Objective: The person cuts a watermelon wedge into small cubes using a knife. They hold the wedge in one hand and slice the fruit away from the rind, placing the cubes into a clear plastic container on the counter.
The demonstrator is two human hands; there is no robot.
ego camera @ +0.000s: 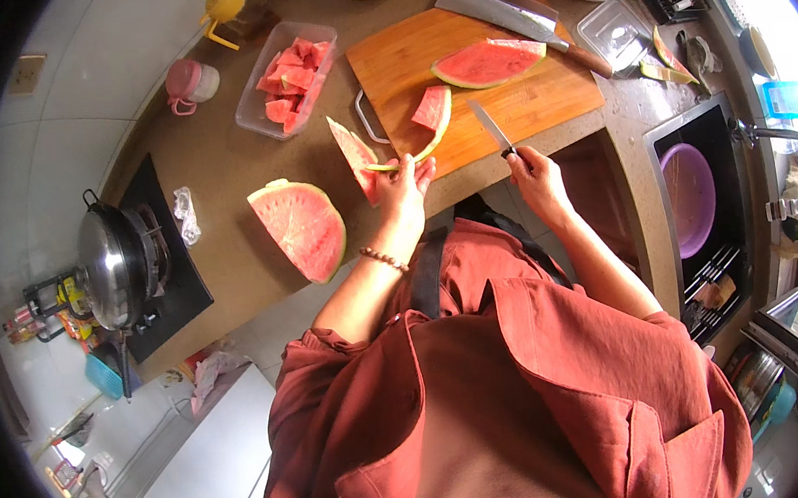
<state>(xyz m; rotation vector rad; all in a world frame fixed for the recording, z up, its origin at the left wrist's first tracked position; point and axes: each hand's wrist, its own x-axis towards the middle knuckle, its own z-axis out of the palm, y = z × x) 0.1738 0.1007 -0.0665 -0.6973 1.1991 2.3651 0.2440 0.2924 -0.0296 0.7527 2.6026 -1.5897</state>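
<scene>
My left hand (pixel 403 195) holds the end of a curved strip of watermelon rind (pixel 443 120), which has a chunk of red flesh on its far end, over the near left edge of the wooden cutting board (pixel 529 106). Just left of that hand stands a thin watermelon wedge (pixel 351 150). My right hand (pixel 537 178) grips a small knife (pixel 491 125), its blade pointing up and left over the board. A larger watermelon slice (pixel 489 63) lies on the board. A big watermelon piece (pixel 306 228) rests on the counter at left.
A plastic container (pixel 245 116) holds cut watermelon chunks. A cleaver (pixel 499 14) lies across the board's far right part. An empty clear container (pixel 614 34) and rind scraps (pixel 668 72) sit farther right, by the sink (pixel 654 134). A covered wok (pixel 112 260) stands on the stove at left.
</scene>
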